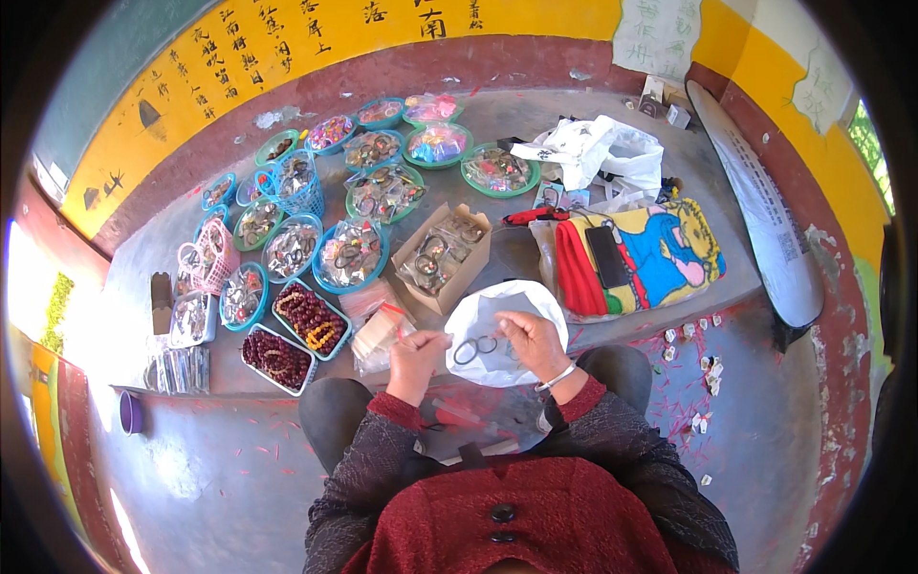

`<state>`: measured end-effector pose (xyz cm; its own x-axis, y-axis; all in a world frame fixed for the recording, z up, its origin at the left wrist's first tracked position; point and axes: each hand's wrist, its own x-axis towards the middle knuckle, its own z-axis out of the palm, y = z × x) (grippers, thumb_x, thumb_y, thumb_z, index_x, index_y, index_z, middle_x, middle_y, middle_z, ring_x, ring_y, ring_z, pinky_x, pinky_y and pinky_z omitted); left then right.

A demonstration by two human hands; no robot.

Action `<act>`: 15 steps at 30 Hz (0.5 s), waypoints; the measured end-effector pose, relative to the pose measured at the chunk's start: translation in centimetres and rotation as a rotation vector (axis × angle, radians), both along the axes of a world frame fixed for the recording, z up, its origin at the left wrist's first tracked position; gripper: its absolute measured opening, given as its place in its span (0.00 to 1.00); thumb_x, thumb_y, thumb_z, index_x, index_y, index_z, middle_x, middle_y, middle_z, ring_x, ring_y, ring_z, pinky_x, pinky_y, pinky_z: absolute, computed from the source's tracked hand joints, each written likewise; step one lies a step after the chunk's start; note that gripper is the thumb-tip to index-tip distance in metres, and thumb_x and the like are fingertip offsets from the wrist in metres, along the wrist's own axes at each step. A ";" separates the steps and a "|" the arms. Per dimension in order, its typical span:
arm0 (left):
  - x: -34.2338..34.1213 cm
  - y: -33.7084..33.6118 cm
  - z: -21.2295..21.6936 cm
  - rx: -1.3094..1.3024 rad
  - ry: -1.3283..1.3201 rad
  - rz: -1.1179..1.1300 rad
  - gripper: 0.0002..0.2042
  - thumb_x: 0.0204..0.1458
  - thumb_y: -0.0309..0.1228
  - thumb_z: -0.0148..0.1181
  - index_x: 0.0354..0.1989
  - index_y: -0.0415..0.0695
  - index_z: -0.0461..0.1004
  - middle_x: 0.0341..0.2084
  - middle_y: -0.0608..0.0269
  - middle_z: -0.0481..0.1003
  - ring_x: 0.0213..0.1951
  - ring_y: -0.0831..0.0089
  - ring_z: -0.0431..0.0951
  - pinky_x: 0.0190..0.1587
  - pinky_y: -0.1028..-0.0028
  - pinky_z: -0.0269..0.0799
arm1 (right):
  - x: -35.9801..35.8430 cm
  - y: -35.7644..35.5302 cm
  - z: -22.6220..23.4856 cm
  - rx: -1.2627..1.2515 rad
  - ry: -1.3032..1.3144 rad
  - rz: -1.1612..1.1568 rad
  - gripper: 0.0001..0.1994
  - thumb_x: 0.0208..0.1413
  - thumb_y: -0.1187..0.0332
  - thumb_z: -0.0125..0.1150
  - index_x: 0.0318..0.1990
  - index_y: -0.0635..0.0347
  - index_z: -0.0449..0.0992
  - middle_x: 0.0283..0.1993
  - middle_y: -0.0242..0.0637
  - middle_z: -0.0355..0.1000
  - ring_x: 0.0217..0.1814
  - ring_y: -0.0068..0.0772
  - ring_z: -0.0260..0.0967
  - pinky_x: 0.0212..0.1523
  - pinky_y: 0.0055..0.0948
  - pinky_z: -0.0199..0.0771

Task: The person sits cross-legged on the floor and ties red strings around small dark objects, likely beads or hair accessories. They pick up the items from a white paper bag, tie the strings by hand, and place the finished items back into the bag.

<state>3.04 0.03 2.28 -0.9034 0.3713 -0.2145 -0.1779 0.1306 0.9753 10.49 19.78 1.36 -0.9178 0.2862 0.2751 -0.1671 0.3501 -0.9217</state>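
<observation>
My left hand [415,364] is closed, fingertips pinched together, just left of a white plastic bag [535,304]. What it pinches is too small to make out. My right hand [537,346] is closed too, thumb and fingers pressed together above the bag's right side, around something I cannot make out. Between the hands, against the white bag, show a dark ring-shaped bangle [466,352] and a smaller dark ring [487,343]. Whether the rings hang from my fingers or lie in the bag, I cannot tell. Clear red-edged zip bags [375,340] lie beside my left hand.
Behind the white bag stands a cardboard box [428,298] of packaged rings. Several basins of small packets, such as a blue one [381,271], fill the left. Bead strings [312,319] sit in trays. A phone [605,256] rests on a colourful towel [669,268] at right.
</observation>
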 end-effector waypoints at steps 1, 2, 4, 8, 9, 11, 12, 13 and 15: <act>-0.7 0.0 0.1 0.036 -0.078 0.027 0.06 0.48 0.27 0.58 0.30 0.38 0.76 0.22 0.68 0.75 0.23 0.84 0.70 0.23 0.83 0.64 | 0.0 0.6 0.0 0.004 -0.016 -0.016 0.08 0.54 0.71 0.53 0.37 0.65 0.75 0.27 0.41 0.74 0.28 0.28 0.72 0.30 0.23 0.70; -1.3 0.1 0.1 0.060 -0.076 0.066 0.06 0.49 0.27 0.57 0.30 0.37 0.76 0.22 0.67 0.75 0.22 0.83 0.69 0.22 0.84 0.63 | 0.0 1.0 0.1 0.009 -0.031 -0.033 0.08 0.54 0.71 0.52 0.37 0.65 0.75 0.27 0.41 0.74 0.28 0.27 0.72 0.30 0.23 0.70; -2.9 0.6 -0.2 0.107 -0.074 0.145 0.07 0.49 0.27 0.57 0.32 0.37 0.75 0.23 0.66 0.75 0.20 0.83 0.69 0.20 0.84 0.62 | 0.0 1.2 0.3 -0.015 -0.055 -0.020 0.08 0.54 0.71 0.52 0.37 0.65 0.75 0.27 0.41 0.74 0.28 0.29 0.73 0.30 0.24 0.70; -7.0 1.4 -2.1 0.250 -0.085 0.185 0.05 0.51 0.25 0.54 0.31 0.36 0.73 0.21 0.64 0.73 0.20 0.79 0.70 0.19 0.83 0.64 | 0.3 1.1 1.7 -0.004 -0.075 0.028 0.08 0.53 0.71 0.52 0.35 0.65 0.75 0.27 0.41 0.74 0.28 0.32 0.73 0.30 0.25 0.70; -8.0 2.0 -2.1 0.295 -0.107 0.172 0.05 0.51 0.25 0.53 0.32 0.35 0.72 0.21 0.64 0.72 0.24 0.78 0.72 0.22 0.82 0.68 | 0.3 1.2 1.8 0.013 -0.075 0.038 0.08 0.52 0.71 0.53 0.35 0.65 0.76 0.27 0.41 0.74 0.28 0.33 0.73 0.30 0.25 0.70; -10.1 3.7 -1.9 0.428 -0.122 0.268 0.05 0.51 0.25 0.53 0.33 0.35 0.71 0.23 0.63 0.72 0.26 0.77 0.72 0.26 0.81 0.70 | 0.2 1.2 1.7 0.009 -0.082 0.046 0.08 0.52 0.70 0.53 0.35 0.65 0.76 0.27 0.42 0.74 0.29 0.34 0.73 0.30 0.26 0.70; -11.1 4.4 -1.8 0.494 -0.129 0.318 0.06 0.52 0.25 0.53 0.33 0.35 0.71 0.24 0.63 0.72 0.27 0.77 0.73 0.28 0.80 0.71 | 0.1 1.1 1.6 0.007 -0.085 0.052 0.08 0.52 0.70 0.53 0.35 0.64 0.76 0.27 0.42 0.74 0.29 0.34 0.73 0.30 0.27 0.70; -12.2 4.9 -2.3 0.531 -0.142 0.339 0.06 0.51 0.26 0.54 0.33 0.35 0.71 0.25 0.62 0.72 0.28 0.75 0.72 0.31 0.78 0.71 | 0.0 1.1 1.4 0.021 -0.090 0.060 0.09 0.52 0.69 0.52 0.35 0.64 0.76 0.27 0.42 0.74 0.29 0.34 0.73 0.30 0.27 0.70; -14.6 4.9 -4.3 0.561 -0.192 0.363 0.06 0.51 0.26 0.54 0.33 0.36 0.70 0.28 0.61 0.72 0.31 0.72 0.73 0.37 0.76 0.73 | -0.3 0.9 1.4 0.053 -0.085 0.083 0.09 0.52 0.69 0.52 0.35 0.64 0.76 0.27 0.42 0.74 0.29 0.34 0.73 0.30 0.27 0.69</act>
<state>-11.54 4.97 -2.00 -0.9568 0.1547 -0.2463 -0.2907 -0.4846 0.8250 10.17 20.72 2.73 -0.9584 0.1955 0.2078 -0.1191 0.3874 -0.9142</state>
